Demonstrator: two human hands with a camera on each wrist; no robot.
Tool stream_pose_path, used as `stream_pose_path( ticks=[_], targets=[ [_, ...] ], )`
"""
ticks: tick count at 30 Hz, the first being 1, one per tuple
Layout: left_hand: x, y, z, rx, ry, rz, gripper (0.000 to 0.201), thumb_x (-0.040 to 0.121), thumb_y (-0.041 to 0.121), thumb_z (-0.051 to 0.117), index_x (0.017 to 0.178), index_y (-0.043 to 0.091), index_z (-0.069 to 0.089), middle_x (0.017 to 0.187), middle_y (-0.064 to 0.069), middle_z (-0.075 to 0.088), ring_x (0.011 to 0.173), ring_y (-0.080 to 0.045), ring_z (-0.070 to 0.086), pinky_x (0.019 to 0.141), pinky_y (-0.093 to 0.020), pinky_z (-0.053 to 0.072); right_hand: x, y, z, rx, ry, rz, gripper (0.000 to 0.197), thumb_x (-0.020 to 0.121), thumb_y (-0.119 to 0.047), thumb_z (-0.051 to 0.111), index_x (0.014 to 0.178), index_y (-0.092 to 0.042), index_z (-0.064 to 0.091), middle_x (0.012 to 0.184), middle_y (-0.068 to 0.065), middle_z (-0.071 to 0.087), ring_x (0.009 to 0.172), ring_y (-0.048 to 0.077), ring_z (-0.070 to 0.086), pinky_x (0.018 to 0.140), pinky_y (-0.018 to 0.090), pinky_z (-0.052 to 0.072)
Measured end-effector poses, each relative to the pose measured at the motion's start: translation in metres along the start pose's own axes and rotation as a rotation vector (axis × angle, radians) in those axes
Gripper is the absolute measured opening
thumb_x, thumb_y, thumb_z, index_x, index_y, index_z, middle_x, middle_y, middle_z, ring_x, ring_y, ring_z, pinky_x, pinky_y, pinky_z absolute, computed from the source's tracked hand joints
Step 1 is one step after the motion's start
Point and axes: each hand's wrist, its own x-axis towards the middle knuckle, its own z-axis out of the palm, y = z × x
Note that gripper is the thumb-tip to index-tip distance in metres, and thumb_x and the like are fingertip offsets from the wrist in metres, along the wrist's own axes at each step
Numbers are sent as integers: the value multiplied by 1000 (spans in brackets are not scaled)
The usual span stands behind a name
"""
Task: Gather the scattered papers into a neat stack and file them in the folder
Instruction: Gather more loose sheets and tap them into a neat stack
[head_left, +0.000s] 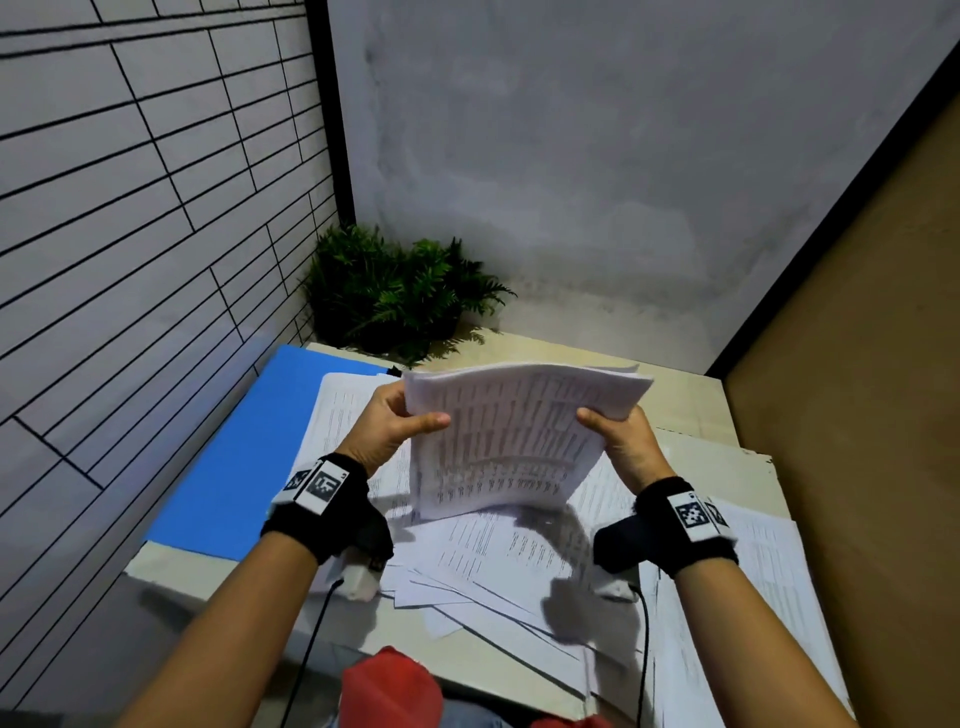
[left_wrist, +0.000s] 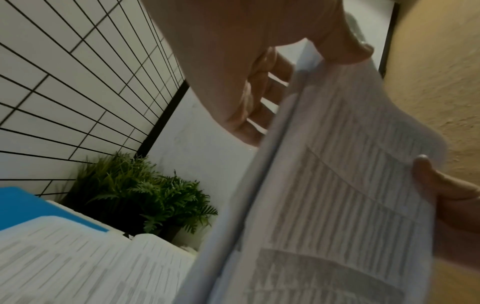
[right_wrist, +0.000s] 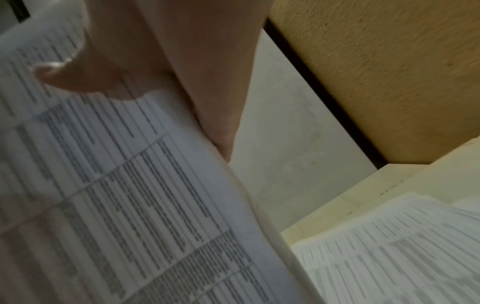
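I hold a thick stack of printed papers upright over the table, its lower edge down by the loose sheets. My left hand grips its left edge, thumb on the front and fingers behind. My right hand grips the right edge the same way. The left wrist view shows my left hand on the stack. The right wrist view shows my right hand on the stack. A blue folder lies flat to the left. Several loose papers lie scattered beneath.
A green potted plant stands in the far corner behind the folder. A tiled wall runs along the left and a brown panel along the right. More sheets cover the right side of the pale table.
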Motion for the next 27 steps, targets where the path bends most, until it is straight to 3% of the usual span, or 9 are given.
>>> stream_pose_path(
  ticks=[5,9,11,14,16,17,19,23,27],
  targets=[
    [5,-8,16,57,42,-94,66,28,51,85,86,28,64,81,8,73,85,-11,67,86,-38,55,2,6,15,-26,25,28,72,32,-58,84,90,-21,67,81,-7,76,82,10,70,80,32,57],
    [5,0,17,55,135,-85,19,72,20,72,86,25,60,90,-1,64,94,-23,60,99,-54,44,3,-1,15,-14,76,-1,52,43,-36,88,86,-19,65,72,-14,75,69,0,69,66,18,56],
    [4,3,12,53,131,-58,22,68,26,73,86,26,61,89,1,65,92,-20,61,97,-50,46,3,-5,13,-5,91,-24,40,50,-23,86,84,-17,65,68,-15,74,65,-2,68,63,15,54],
    [2,4,4,58,88,-32,46,45,44,78,85,26,64,78,8,74,82,-9,69,79,-31,56,1,-6,10,20,94,-19,22,64,-20,75,82,-15,64,66,-14,73,64,-2,67,61,15,53],
    [4,1,1,87,82,-32,30,58,36,80,82,24,65,71,16,74,73,0,69,69,-22,56,1,-3,8,-2,112,-11,32,58,-31,76,84,-16,64,68,-13,74,66,-2,68,62,15,54],
    [4,0,0,93,96,-33,14,71,23,73,82,23,64,69,20,73,71,3,69,68,-20,55,1,-1,8,-13,122,-2,26,64,-29,74,85,-17,64,70,-14,74,67,-2,68,64,16,54],
    [7,-3,2,126,128,-32,19,83,4,59,82,23,62,66,24,71,69,6,67,66,-16,54,1,6,8,-41,125,4,9,83,-14,61,92,-16,63,73,-15,74,71,-4,68,67,15,53],
    [8,-5,8,132,124,-54,19,88,7,51,86,23,61,68,17,73,69,7,67,66,-13,55,-2,10,15,-76,109,20,24,93,-11,48,114,-3,56,87,-7,70,73,-4,68,63,11,53],
    [10,-5,6,122,154,-29,18,90,11,48,85,24,61,70,13,72,70,7,67,67,-15,55,-3,7,13,-68,96,18,22,94,-8,45,113,-4,55,94,-4,65,73,-9,67,62,7,51]
  ],
)
